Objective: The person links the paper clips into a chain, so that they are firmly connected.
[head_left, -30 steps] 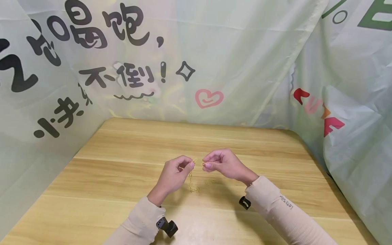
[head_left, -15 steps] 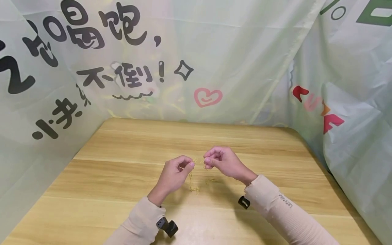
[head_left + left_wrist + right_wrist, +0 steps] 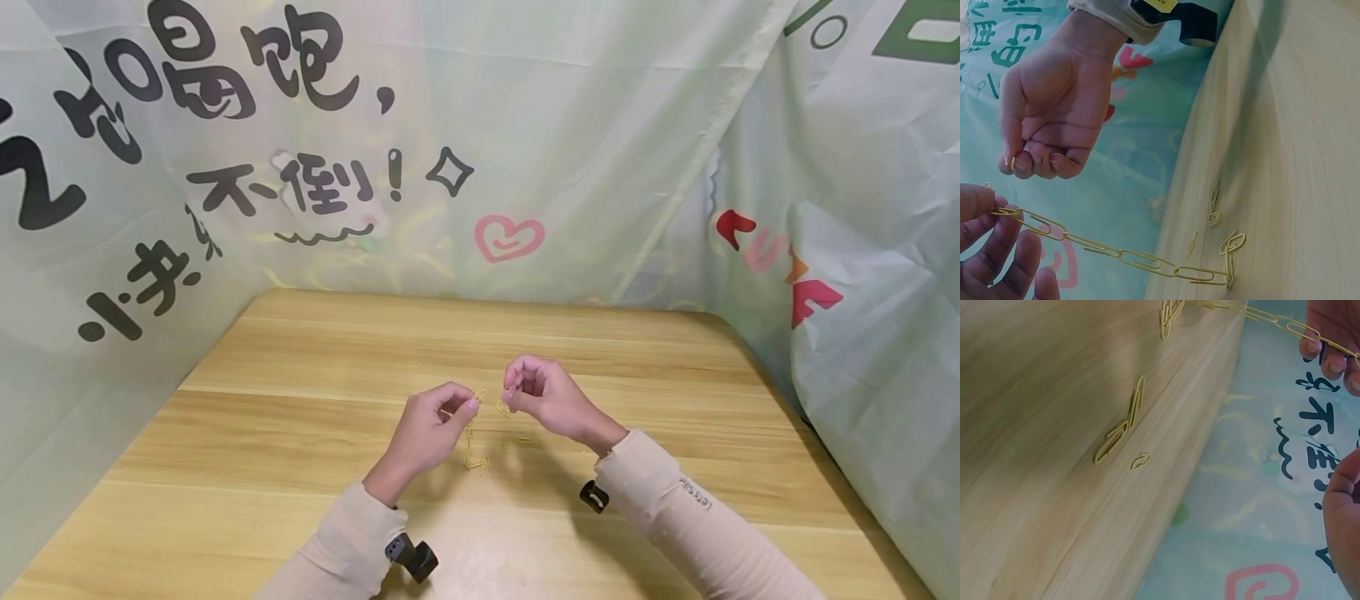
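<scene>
My left hand point(image 3: 426, 433) pinches the end of a chain of yellow paper clips point(image 3: 1092, 245) between thumb and fingertips. The chain hangs down, and its lower end lies bent on the table. To the right, my right hand point(image 3: 558, 400) is raised with thumb and index finger together. A thin piece of a paper clip point(image 3: 1013, 162) shows between them in the left wrist view, the remainder hidden by the fingers. Below lie more paper clips point(image 3: 1110, 440), end to end on the wood, and one single paper clip point(image 3: 1140, 461) just beyond.
The wooden table point(image 3: 300, 475) has rounded far corners. Pale printed curtains point(image 3: 600, 142) with dark lettering and a pink heart stand around its back and sides. A black wrist camera point(image 3: 412, 557) is strapped at the left sleeve, another camera point(image 3: 595, 497) at the right.
My right hand has drawn slightly up and right, away from the left, its clip turning out of sight behind the fingers. The left hand with the chain has barely moved.
</scene>
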The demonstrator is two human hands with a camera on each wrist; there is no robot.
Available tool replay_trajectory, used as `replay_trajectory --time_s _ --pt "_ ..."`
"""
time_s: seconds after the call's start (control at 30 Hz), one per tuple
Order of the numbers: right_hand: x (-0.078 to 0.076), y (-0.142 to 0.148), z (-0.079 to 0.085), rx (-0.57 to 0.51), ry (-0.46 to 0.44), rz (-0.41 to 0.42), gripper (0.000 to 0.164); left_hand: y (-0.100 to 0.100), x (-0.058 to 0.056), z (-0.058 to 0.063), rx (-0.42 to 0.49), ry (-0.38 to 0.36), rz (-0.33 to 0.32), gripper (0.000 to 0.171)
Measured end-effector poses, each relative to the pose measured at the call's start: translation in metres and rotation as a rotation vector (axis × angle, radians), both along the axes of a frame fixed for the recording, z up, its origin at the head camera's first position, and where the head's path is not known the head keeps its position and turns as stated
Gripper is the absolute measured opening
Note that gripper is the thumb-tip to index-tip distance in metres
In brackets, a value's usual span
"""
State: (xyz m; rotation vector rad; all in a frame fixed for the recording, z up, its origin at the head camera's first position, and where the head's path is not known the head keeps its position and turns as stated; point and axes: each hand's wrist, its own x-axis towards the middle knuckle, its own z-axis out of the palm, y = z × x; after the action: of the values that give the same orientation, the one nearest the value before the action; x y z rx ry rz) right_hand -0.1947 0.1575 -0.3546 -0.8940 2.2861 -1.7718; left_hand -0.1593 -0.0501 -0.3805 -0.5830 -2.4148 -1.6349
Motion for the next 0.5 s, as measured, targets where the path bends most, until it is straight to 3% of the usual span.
replay_trajectory --time_s 0.5 --pt "0.0022 -0.0028 0.0015 -0.094 -0.003 0.074 0.007 0.0034 0.0026 0.0012 -0.018 0.051 -0.023 0.011"
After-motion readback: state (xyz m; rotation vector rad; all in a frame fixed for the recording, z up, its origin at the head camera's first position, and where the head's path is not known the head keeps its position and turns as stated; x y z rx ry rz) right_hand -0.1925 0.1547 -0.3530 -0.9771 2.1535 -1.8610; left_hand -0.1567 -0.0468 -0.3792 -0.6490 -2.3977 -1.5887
